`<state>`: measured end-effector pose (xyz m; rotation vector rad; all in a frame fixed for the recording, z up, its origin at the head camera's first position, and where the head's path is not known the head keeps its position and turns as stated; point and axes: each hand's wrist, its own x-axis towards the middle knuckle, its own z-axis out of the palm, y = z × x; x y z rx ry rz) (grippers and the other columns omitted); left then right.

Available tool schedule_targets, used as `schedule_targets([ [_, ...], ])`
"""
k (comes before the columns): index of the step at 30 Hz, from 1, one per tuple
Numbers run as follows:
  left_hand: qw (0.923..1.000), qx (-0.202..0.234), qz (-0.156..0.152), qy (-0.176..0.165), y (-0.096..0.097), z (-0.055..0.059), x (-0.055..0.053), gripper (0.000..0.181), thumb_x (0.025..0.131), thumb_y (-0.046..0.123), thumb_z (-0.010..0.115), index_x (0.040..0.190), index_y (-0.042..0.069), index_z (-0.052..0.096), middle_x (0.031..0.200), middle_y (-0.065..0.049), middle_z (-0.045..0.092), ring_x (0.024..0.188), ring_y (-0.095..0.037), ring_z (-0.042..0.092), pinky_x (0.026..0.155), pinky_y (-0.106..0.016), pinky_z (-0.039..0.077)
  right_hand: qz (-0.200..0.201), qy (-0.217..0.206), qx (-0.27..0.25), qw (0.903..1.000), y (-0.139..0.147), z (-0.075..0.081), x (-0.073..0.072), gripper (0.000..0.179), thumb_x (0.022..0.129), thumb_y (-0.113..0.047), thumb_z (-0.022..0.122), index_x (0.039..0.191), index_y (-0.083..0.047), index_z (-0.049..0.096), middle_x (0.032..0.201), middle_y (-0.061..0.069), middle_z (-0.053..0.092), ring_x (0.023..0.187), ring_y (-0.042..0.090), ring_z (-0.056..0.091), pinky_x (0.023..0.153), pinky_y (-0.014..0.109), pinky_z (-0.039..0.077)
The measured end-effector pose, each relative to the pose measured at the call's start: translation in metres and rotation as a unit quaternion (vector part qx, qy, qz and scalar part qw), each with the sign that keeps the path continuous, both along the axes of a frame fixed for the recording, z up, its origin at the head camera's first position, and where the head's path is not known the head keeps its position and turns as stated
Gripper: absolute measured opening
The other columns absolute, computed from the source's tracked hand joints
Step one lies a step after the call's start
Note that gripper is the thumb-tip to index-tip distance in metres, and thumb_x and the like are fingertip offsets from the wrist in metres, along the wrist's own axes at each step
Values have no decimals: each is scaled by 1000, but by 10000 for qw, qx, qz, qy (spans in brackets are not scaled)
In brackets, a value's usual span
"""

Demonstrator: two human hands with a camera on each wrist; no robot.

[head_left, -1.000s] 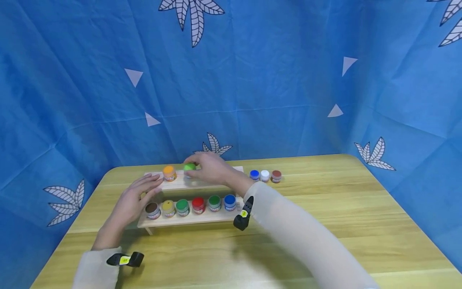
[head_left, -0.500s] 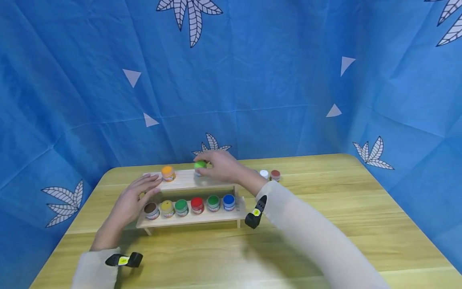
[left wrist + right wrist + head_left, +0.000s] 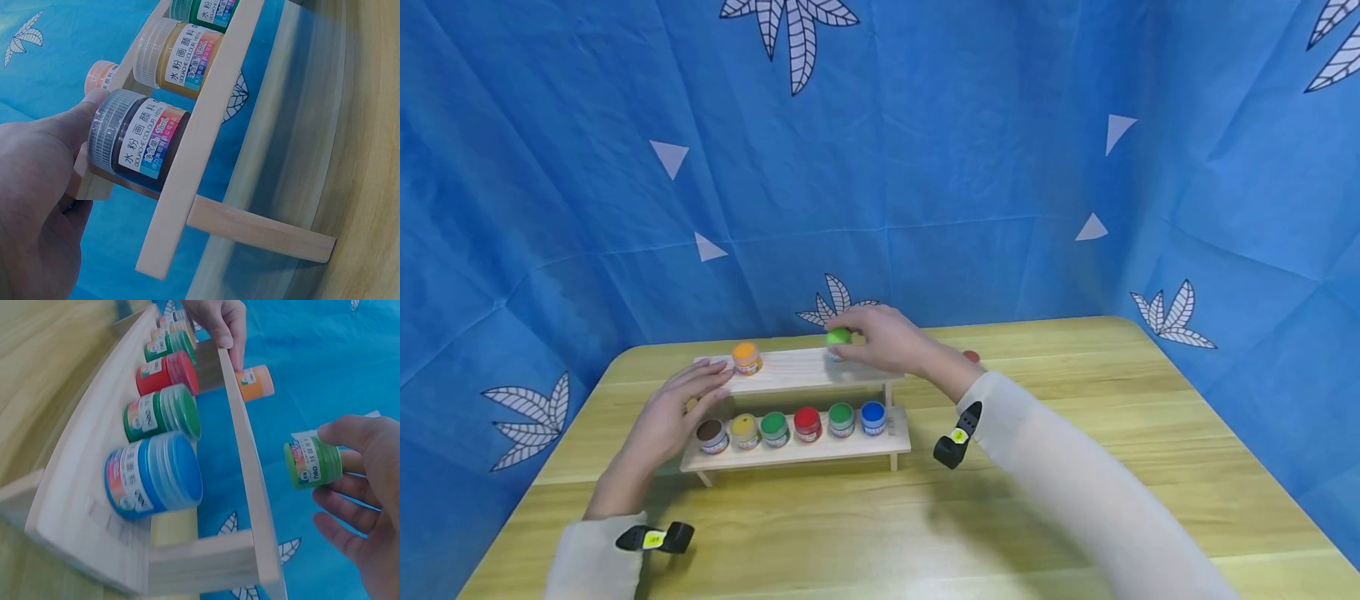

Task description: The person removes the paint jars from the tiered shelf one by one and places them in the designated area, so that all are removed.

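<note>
My right hand (image 3: 883, 337) pinches a light green paint jar (image 3: 312, 462) between thumb and fingers, at the right part of the rack's upper shelf (image 3: 797, 371). The jar stands roughly upright in the head view. My left hand (image 3: 673, 408) holds the upper shelf's left end, thumb at its front and fingers over it. Just right of those fingers is an orange paint jar (image 3: 747, 358). On the lower shelf (image 3: 805, 452) stands a row: brown (image 3: 712, 436), yellow (image 3: 745, 432), green (image 3: 774, 428), red (image 3: 808, 423), another green (image 3: 841, 419) and blue (image 3: 873, 417).
The two-tier wooden rack stands on a wood-grain table (image 3: 820, 533). Behind the right forearm a reddish-brown lid (image 3: 972, 356) peeks out; the forearm hides the jars beside it. A blue curtain (image 3: 970, 167) hangs behind the table and at its sides.
My right hand has moved right along the upper shelf with the light green jar. Its forearm now covers the blue and white jars on the table. The left hand stays at the shelf's end.
</note>
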<state>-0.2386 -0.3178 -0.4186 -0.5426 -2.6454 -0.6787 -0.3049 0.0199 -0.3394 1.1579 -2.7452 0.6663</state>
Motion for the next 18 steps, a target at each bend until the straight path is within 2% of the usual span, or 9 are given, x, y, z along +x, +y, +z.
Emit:
schedule_targets([
  [4, 10000, 7, -9, 14, 0, 0, 1, 39, 99, 29, 59, 133, 9, 62, 140, -13, 54, 136, -41, 38, 106, -64, 32, -63, -62, -47, 9999, 8, 0, 1, 41, 95, -35, 65, 132, -16, 63, 131, 1, 62, 115, 16, 58, 101, 36, 45],
  [9, 10000, -10, 17, -21, 1, 1, 3, 40, 100, 30, 58, 133, 10, 62, 141, -13, 54, 136, -40, 38, 106, -64, 31, -111, -90, -121, 9998, 19, 0, 1, 41, 95, -35, 66, 131, -16, 64, 133, 1, 60, 121, 18, 56, 103, 38, 45],
  [18, 10000, -45, 46, -4, 3, 2, 5, 40, 99, 29, 59, 133, 9, 62, 140, -13, 55, 136, -40, 38, 106, -64, 32, -283, -245, -100, 9992, 42, -2, 4, 39, 95, -37, 65, 129, -17, 65, 123, 0, 64, 107, 16, 59, 91, 37, 51],
])
